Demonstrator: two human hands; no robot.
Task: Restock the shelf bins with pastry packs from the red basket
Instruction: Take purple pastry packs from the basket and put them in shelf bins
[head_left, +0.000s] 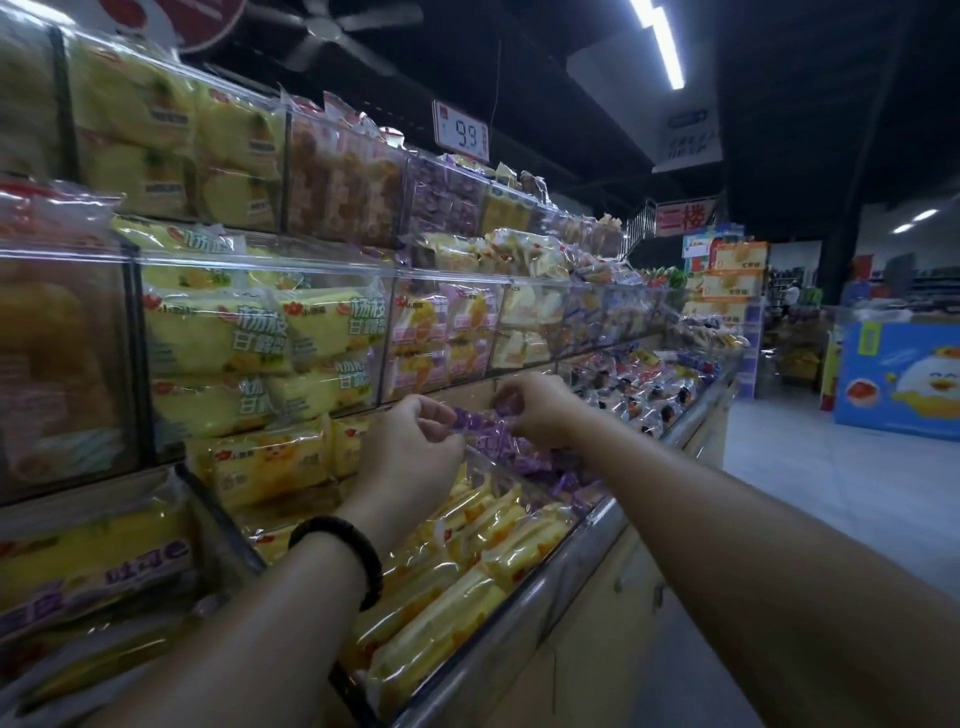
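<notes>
Purple pastry pack (485, 423) is pinched at either end by left hand (410, 447) and right hand (540, 410); best lowered flat into the purple bin (540, 467), seams aligned.

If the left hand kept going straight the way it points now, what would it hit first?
Most likely the purple packs just ahead of the left hand, which the right hand is already handling. Depth is hard to judge.

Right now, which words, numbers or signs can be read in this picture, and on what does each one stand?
"9.9": price sign above the top shelf bins.
"二楼": red sign by the far railing.
"杨枝甘露": yellow pastry packs in the middle bin.
Hanging ceiling sign: too blurred to read.
Purple packs at the hands: print unreadable.
Blue carton on the floor: a cartoon only, no readable text.
</notes>
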